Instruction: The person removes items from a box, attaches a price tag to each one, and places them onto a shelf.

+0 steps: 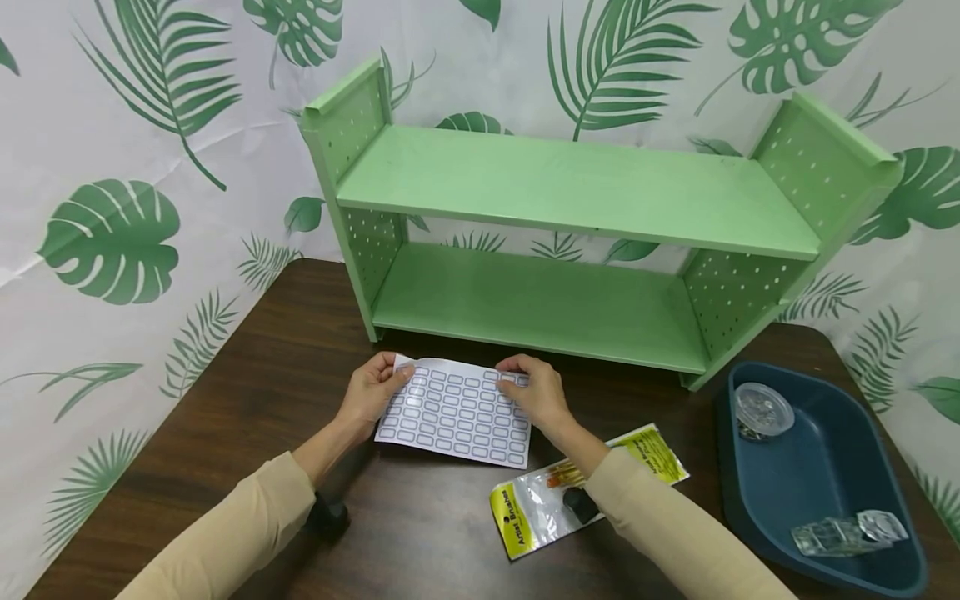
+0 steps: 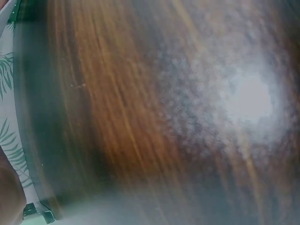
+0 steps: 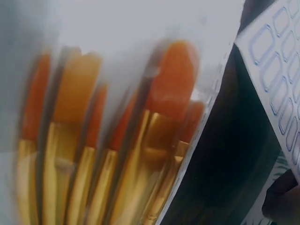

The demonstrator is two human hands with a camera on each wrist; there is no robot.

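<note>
I am holding a label sheet [image 1: 456, 411] on the dark table [image 1: 247, 367] just in front of the green shelf unit [image 1: 577, 242], and I am working at its far edge. My left hand [image 1: 371, 390] is pinching the far left corner, which is lifting and curling slightly off the table, while my right hand [image 1: 536, 392] is pinching at a label on the far right corner, thumb and forefinger closed on it. To do this well, I judge I should be keeping the left pinch firm as an anchor and peeling slowly at a shallow angle with the right, so the backing is not buckling between my two grips. The sheet is lying nearly flat, its long axis running left to right between my hands, turned a little so the right end sits nearer me, printed face up. Beneath my right wrist, the packet of paint brushes [image 3: 112, 140] is lying close to the sheet's near right corner. The left wrist view is too blurred to tell me anything about that grip.
</note>
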